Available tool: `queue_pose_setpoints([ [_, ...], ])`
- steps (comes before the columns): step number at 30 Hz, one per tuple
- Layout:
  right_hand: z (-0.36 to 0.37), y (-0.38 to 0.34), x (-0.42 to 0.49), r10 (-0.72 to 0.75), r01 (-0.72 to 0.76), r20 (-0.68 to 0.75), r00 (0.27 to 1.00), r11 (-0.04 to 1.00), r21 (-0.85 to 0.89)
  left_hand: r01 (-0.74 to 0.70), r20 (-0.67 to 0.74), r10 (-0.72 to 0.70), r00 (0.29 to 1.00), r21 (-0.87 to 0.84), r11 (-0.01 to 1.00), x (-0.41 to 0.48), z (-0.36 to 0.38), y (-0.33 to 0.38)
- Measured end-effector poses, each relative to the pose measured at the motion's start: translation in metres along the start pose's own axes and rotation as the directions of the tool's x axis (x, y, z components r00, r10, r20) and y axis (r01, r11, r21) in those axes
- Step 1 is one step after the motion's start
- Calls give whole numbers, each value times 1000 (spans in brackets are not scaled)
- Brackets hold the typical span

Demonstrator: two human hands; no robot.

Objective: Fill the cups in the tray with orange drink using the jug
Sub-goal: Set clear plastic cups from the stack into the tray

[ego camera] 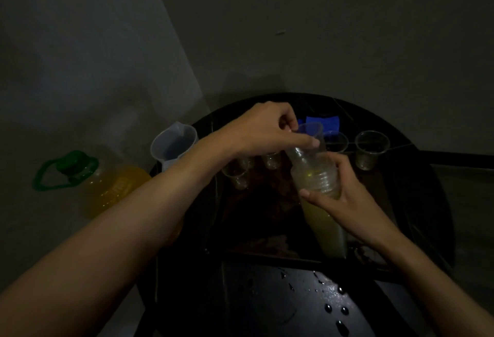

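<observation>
In the dim light my right hand [344,200] grips a stack of clear plastic cups [316,176], whose lower part looks yellowish. My left hand [270,130] pinches the rim of the top cup [311,129] of that stack. Single clear cups stand on the dark tray [267,229]: one [370,149] at the far right, one [335,142] behind the stack, others [238,176] under my left wrist. A whitish jug [173,144] stands at the table's left edge. I cannot tell whether the standing cups hold drink.
A big bottle of orange drink [107,189] with a green cap and handle stands on the floor to the left. A blue object [323,122] lies behind the cups. Water drops [328,307] dot the near part of the round black table [427,203]. A wall corner rises behind.
</observation>
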State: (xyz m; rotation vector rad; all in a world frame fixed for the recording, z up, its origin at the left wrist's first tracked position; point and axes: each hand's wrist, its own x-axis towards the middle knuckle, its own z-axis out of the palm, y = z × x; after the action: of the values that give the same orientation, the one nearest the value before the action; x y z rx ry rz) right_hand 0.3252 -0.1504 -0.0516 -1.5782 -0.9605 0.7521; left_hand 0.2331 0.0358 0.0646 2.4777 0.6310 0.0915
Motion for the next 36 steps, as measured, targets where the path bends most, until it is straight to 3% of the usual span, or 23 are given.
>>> queue_pose_setpoints([
  [8, -4, -4, -1, -7, 8, -36, 999, 1000, 20, -42, -183, 21, 983, -114, 993, -2, -25, -24],
  [13, -6, -7, -1, -10, 13, -75, 997, 999, 38, -1, -250, 5, 968, 17, 1000, -9, -16, -53],
  [22, -11, -10, -2, -4, 11, -96, 995, 997, 74, 51, -125, -17, 992, 271, 961, -16, 31, -88],
  [36, -21, -5, -1, -12, 24, -115, 993, 994, 105, 156, -183, -107, 977, 276, 949, -13, 89, -114],
])
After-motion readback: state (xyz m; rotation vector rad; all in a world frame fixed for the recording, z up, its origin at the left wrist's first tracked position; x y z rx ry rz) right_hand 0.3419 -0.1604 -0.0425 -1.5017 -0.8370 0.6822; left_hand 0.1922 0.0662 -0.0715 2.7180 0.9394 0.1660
